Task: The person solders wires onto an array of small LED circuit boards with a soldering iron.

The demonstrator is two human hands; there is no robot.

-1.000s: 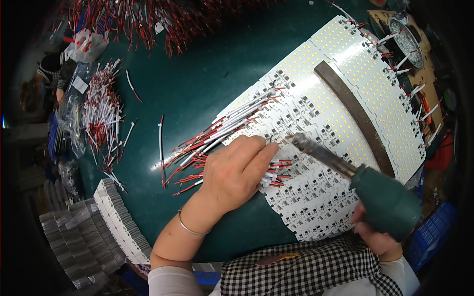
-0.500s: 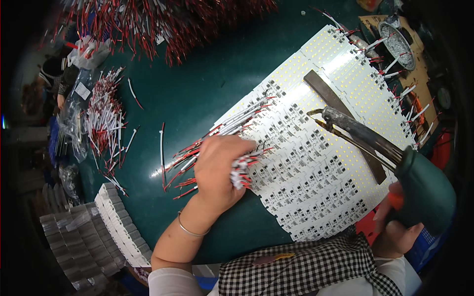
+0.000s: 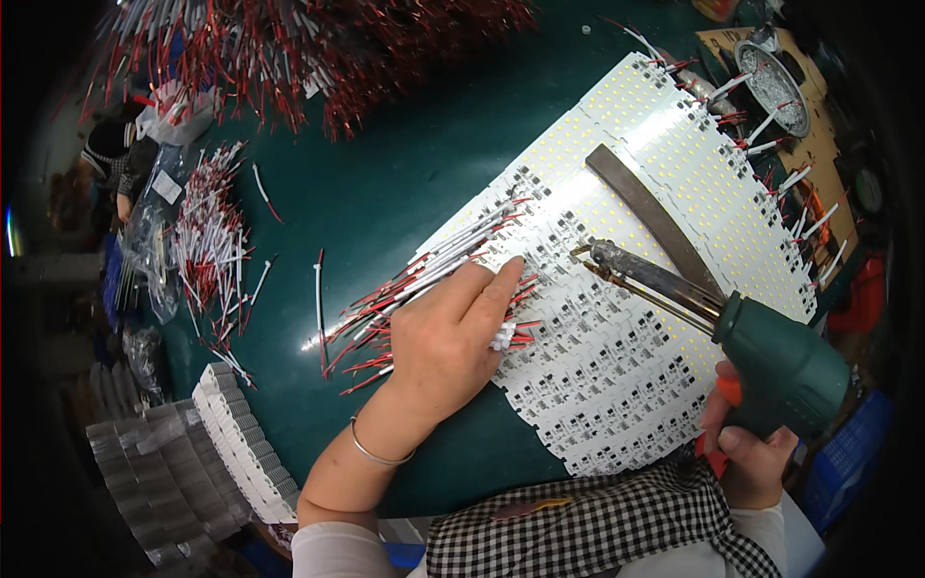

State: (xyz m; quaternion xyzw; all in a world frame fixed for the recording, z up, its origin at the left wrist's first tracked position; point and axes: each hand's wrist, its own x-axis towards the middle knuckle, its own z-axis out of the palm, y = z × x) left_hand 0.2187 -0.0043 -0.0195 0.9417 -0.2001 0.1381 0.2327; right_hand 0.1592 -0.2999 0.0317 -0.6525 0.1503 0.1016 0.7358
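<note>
A broad sheet of white LED circuit boards [image 3: 617,385] slants across the table, with small dark components and yellow LEDs in rows. My left hand [image 3: 445,332] rests over its left edge, closed around a bundle of short red-and-white wires [image 3: 506,335], the index finger reaching onto the board. Beyond that hand, a row of wires [image 3: 467,236] lies along the board's upper left part. My right hand [image 3: 756,460] grips a green soldering gun [image 3: 785,366], whose tip hangs just right of the wire ends; contact with the board cannot be made out. A dark curved bar [image 3: 655,217] lies on the boards.
Red and white wires form a big heap [image 3: 328,48] at the far side and a smaller pile [image 3: 210,231] at left. Stacked boards [image 3: 236,438] stand at the near left. A metal dish [image 3: 776,91] sits on cardboard [image 3: 829,159] at the far right.
The soldering gun has moved left and down, its tip nearer the wire row. My left hand has shifted slightly right, its index finger now stretched forward over the board.
</note>
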